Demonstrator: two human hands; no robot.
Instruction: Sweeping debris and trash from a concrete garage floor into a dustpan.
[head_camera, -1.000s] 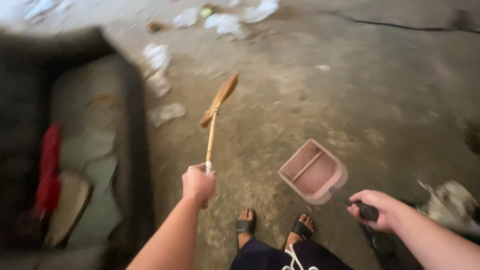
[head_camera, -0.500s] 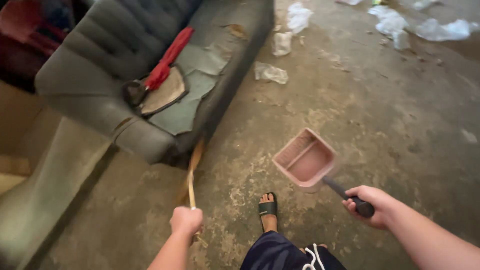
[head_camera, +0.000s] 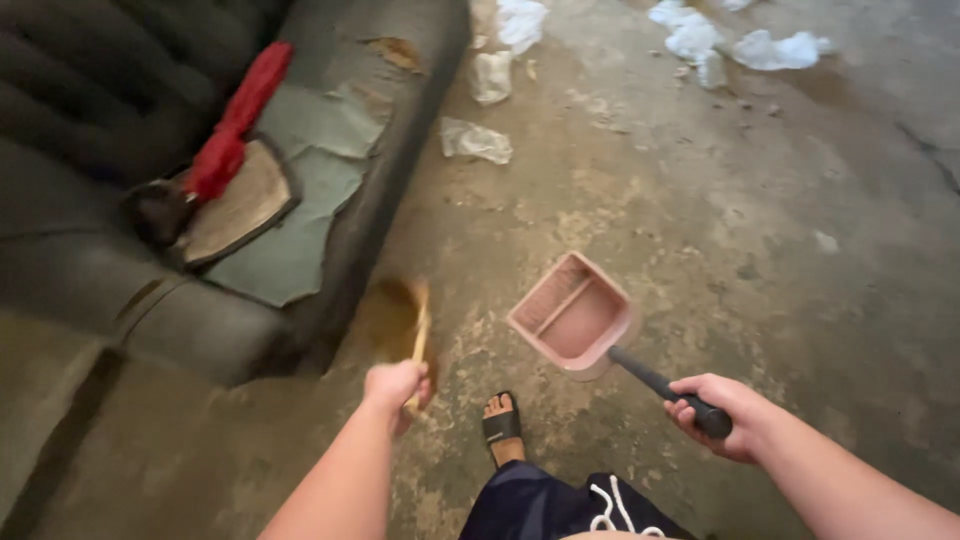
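Note:
My left hand (head_camera: 394, 384) grips the thin wooden handle of a small straw broom (head_camera: 408, 315). Its blurred bristles are down at the concrete floor beside the front corner of a worn grey sofa (head_camera: 200, 300). My right hand (head_camera: 722, 414) holds the black handle of a pink dustpan (head_camera: 570, 315), which hangs just above the floor to the right of the broom, its open mouth turned away from me. My sandalled foot (head_camera: 500, 425) stands between the two hands.
On the torn sofa seat lie a red folded umbrella (head_camera: 235, 125) and a flat brown pad (head_camera: 235, 205). Crumpled white paper and plastic scraps (head_camera: 478, 140) litter the floor by the sofa and at the top (head_camera: 735, 45). A crack runs at the far right.
The view has swung left toward the sofa. The broom went from raised over the open floor to low at the sofa's front corner. The dustpan stays in my right hand.

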